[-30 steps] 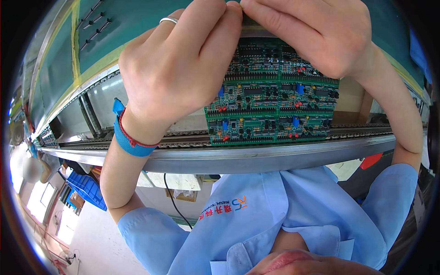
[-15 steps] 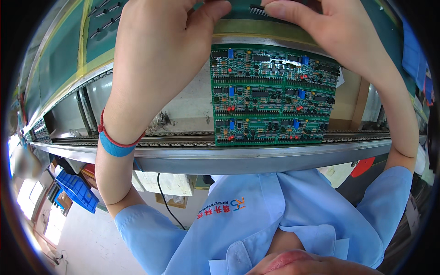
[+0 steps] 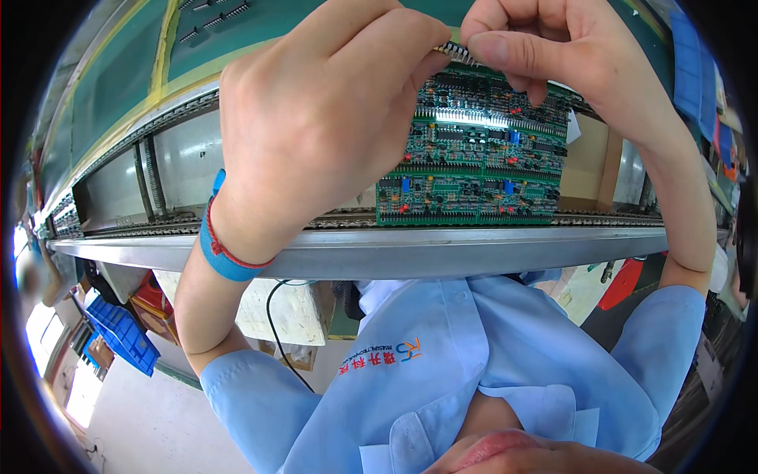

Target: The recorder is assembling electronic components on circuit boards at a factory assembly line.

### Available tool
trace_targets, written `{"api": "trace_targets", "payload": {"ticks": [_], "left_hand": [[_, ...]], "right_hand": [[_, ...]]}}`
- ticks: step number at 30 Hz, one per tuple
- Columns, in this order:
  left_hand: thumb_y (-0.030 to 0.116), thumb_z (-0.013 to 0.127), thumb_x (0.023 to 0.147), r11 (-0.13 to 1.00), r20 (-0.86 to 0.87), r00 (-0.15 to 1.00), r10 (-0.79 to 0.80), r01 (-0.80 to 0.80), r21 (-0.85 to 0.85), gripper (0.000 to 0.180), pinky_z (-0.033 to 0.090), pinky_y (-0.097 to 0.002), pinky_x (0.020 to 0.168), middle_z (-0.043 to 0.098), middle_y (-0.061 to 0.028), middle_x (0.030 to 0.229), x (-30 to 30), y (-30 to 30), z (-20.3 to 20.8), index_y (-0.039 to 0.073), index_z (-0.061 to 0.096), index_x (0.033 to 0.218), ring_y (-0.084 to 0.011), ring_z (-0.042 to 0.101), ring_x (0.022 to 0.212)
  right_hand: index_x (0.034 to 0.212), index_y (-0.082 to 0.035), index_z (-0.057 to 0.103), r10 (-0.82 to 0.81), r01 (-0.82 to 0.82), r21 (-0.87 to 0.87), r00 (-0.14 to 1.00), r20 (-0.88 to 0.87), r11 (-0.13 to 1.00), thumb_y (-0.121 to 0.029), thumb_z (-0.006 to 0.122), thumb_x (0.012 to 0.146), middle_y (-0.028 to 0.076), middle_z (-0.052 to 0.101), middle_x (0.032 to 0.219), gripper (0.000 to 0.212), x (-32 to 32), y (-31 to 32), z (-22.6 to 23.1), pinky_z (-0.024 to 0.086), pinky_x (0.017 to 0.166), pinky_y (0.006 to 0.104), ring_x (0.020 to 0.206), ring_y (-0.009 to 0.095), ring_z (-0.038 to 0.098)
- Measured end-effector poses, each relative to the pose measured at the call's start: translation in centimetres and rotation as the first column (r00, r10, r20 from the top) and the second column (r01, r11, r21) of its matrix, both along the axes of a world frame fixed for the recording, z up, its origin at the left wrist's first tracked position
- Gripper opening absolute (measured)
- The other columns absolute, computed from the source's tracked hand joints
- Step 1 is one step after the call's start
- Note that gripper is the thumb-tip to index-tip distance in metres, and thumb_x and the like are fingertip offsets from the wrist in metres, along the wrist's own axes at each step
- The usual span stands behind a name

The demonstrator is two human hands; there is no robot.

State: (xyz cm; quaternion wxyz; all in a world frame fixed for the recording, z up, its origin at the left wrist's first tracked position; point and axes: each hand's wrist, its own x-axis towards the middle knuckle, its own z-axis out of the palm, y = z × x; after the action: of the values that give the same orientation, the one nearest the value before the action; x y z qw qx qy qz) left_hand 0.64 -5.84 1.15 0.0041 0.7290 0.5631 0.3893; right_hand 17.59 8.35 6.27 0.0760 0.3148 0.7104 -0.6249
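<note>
A dark multi-pin IC chip (image 3: pixel 456 52) is held over the far edge of a green circuit board panel (image 3: pixel 466 189), its silvery pins showing. My left hand (image 3: pixel 324 118) pinches the chip's left end with bent fingers; the fingertips are partly hidden behind the hand. At the other end, the thumb and fingers of my right hand (image 3: pixel 545 51) close on it. The panel carries rows of small parts, blue blocks and red lights or beads among them. My left hand covers part of its left side.
The panel rests across a conveyor with a chain rail (image 3: pixel 328 220) and a metal front edge (image 3: pixel 355 254). Several more IC chips (image 3: pixel 225 16) lie on the green mat at the far left. Blue bins stand at the left (image 3: pixel 122 332) and far right (image 3: pixel 687 71).
Both hands have come together and nearer, bringing the chip from over the green mat to above the panel's far edge. My left hand now grips the chip too.
</note>
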Motion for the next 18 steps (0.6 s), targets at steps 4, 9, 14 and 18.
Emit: {"api": "trace_targets", "payload": {"ticks": [4,9,14,18], "left_hand": [[-0.007,0.076,0.08,0.999,0.013,1.0,-0.001,0.001,-0.044,0.018,0.047,-0.0224,0.053,0.067,-0.0045,0.082,0.7,-1.1,0.9,0.001,0.074,0.096,-0.0101,0.059,0.061],[-0.008,0.076,0.079,0.994,0.029,0.998,-0.047,0.049,-0.094,0.021,0.046,-0.0219,0.054,0.069,-0.0058,0.083,1.1,-2.0,1.4,0.001,0.074,0.097,-0.0115,0.059,0.062],[-0.009,0.076,0.078,0.997,-0.043,0.996,-0.075,0.075,0.006,0.022,0.047,-0.0212,0.056,0.069,-0.0077,0.086,2.0,-2.6,2.2,-0.001,0.074,0.099,-0.0114,0.058,0.063],[-0.007,0.079,0.078,0.999,0.292,0.956,-0.02,0.029,-0.026,0.023,0.046,-0.0206,0.058,0.069,-0.0075,0.088,3.0,-2.9,2.7,-0.003,0.074,0.1,-0.0099,0.058,0.066]], "right_hand": [[0.095,0.002,0.071,-0.018,0.02,-0.025,0.997,0.07,0.999,-0.018,0.069,0.098,0.0,0.063,0.074,0.02,0.4,-0.6,0.4,0.046,0.055,0.02,0.062,0.005,0.055],[0.097,0.001,0.071,0.002,0.02,-0.124,0.984,0.177,0.992,-0.022,0.068,0.099,0.0,0.063,0.075,0.023,1.3,-1.2,1.3,0.048,0.058,0.0196,0.063,0.006,0.057],[0.106,0.0,0.07,-0.024,0.024,-0.146,1.0,-0.001,0.989,-0.02,0.07,0.096,0.003,0.065,0.081,0.022,3.3,-2.2,0.8,0.05,0.061,0.0237,0.069,0.008,0.059],[0.123,0.0,0.067,-0.119,0.025,-0.26,0.928,-0.353,0.965,-0.03,0.072,0.094,0.003,0.064,0.086,0.042,4.8,-3.2,-0.3,0.048,0.054,0.0205,0.069,0.005,0.058]]}}
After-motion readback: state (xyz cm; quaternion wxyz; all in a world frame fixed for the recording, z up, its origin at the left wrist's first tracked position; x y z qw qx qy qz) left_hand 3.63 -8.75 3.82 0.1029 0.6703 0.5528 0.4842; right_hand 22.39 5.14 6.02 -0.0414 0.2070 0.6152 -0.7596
